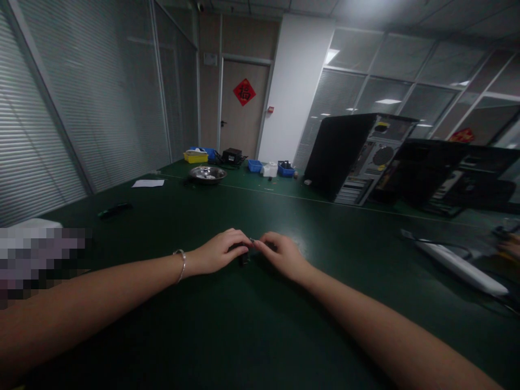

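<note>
My left hand (pixel 222 251), with a silver bracelet (pixel 181 265) on its wrist, rests low over the green table (pixel 195 330). Its fingers are closed and meet those of my right hand (pixel 283 255) near the middle. Between the fingertips shows a tiny dark, partly shiny piece (pixel 252 241); its kind is too small to make out, and the fingers cover most of it. Just below, beside the left thumb, is a small dark block-like thing (pixel 244 259). I cannot tell whether it is held or lies on the table. Both hands pinch at the same spot.
A metal bowl (pixel 207 174) stands further back, near a yellow bin (pixel 195 157) and a blue bin (pixel 255 166). White paper (pixel 148 183) and a dark green object (pixel 115 210) lie left. At right are a computer tower (pixel 349 157) and a white power strip (pixel 463 266) with cables.
</note>
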The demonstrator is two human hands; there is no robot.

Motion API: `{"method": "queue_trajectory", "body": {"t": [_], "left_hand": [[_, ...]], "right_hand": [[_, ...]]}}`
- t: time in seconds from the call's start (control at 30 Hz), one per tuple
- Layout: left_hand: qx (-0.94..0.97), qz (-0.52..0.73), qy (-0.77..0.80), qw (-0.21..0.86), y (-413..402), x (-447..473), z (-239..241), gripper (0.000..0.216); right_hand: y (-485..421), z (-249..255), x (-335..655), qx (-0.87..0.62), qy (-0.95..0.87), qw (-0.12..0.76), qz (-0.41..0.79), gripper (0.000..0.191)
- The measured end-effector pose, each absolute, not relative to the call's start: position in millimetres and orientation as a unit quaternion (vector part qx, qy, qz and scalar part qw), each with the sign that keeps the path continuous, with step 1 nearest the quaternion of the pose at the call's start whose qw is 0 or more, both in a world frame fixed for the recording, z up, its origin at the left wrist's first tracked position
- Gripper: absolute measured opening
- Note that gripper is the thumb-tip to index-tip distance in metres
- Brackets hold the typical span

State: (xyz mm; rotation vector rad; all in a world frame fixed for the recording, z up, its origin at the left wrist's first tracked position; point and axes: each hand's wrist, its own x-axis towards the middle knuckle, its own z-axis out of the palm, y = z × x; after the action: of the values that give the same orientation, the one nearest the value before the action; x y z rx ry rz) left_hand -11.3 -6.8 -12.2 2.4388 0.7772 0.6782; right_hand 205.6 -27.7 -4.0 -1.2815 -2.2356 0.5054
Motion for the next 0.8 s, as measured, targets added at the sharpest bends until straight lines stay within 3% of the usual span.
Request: {"method": "queue_trajectory", "body": {"t": [0.13, 0.47, 0.67, 0.8], "left_hand": [[0.86, 0.286, 0.343, 0.246, -7.9, -10.9, -11.7, 0.021], [0.896, 0.195, 0.356, 0.183, -13.9, -9.1, -8.3, 0.048], [0.889, 0.193, 0.35, 0.221, -11.0, -10.9, -11.1, 0.044], [0.855, 0.229, 0.35, 0.307, -7.6, -11.8, -14.2, 0.038]], "right_hand": [[-27.9, 1.2, 208.2, -0.472, -0.823, 0.222, 0.224, 0.015], [-25.7, -2.2, 214.1, -0.404, -0.878, 0.176, 0.186, 0.029], [-26.8, -0.9, 212.0, -0.4, -0.884, 0.171, 0.173, 0.021], [-25.6, -4.8, 211.4, -0.415, -0.87, 0.196, 0.183, 0.021]]}}
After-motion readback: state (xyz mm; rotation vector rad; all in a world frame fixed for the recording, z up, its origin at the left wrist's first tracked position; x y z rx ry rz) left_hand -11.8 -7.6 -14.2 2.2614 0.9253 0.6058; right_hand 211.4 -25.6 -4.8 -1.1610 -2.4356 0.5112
